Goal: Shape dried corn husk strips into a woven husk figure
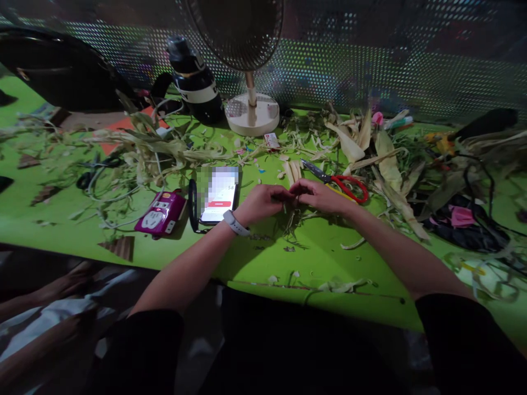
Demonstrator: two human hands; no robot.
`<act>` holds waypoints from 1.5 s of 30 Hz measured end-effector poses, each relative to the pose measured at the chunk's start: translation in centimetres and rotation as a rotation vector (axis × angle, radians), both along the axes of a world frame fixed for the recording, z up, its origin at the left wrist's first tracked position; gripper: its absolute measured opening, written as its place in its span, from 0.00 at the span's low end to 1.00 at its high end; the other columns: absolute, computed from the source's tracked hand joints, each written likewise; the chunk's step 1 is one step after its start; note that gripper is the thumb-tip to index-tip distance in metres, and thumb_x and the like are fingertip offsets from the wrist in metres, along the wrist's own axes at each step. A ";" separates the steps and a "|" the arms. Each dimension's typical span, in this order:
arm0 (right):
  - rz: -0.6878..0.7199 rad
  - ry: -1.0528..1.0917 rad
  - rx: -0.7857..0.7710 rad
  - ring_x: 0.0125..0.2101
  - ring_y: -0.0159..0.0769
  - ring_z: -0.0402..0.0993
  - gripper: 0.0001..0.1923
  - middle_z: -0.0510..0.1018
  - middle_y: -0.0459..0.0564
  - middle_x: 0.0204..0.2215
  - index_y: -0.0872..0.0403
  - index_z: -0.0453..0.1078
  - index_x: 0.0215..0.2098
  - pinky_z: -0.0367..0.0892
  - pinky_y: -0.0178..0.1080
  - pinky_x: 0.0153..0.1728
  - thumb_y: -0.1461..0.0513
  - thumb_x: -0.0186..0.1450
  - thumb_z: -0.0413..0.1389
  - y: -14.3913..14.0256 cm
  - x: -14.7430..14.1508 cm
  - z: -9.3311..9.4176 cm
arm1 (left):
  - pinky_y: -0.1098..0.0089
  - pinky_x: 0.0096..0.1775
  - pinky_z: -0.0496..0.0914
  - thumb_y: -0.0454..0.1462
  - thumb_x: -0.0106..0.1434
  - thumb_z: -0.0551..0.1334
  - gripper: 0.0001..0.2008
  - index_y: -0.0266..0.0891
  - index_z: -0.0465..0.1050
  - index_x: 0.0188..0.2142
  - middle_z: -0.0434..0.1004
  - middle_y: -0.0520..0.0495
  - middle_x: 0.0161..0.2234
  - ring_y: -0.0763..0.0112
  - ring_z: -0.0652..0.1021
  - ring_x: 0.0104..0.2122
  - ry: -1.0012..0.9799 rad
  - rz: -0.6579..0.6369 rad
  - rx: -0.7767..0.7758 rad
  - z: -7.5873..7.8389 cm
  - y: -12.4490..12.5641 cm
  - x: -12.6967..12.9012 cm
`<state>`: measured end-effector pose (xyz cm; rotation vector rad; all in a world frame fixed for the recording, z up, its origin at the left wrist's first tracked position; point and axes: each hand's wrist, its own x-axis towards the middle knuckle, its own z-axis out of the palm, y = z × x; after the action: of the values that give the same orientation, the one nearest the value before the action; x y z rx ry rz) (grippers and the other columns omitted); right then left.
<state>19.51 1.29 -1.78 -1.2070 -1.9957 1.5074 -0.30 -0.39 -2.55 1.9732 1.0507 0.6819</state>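
Big green table [321, 258] under everything, husks [370, 142] piled along the back; fan [251, 109] and bottle [193, 82] behind your hands; phone [218, 195] just beside your left wrist, red scissors [341, 184] just past your right; your left hand [263, 203] and right hand [321, 196] meet at table centre, fingertips of both pinched on thin husk strips [290, 211] that trail down onto the table.

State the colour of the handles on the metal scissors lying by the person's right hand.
Red, with a yellow inner trim: the metal scissors beside the right hand, seen in the head view.
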 end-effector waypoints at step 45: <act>-0.109 0.068 0.082 0.29 0.31 0.72 0.01 0.76 0.51 0.36 0.56 0.68 0.28 0.68 0.37 0.35 0.65 0.57 0.56 1.0 0.8 -0.1 | 0.65 0.38 0.64 0.35 0.62 0.58 0.08 0.39 0.76 0.31 0.79 0.47 0.30 0.66 0.75 0.32 0.323 0.215 0.715 -2.0 -0.7 0.8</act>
<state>20.34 2.32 -1.92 -1.1955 -1.8965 1.3822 0.48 -1.12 -4.51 2.6719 1.3520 0.9743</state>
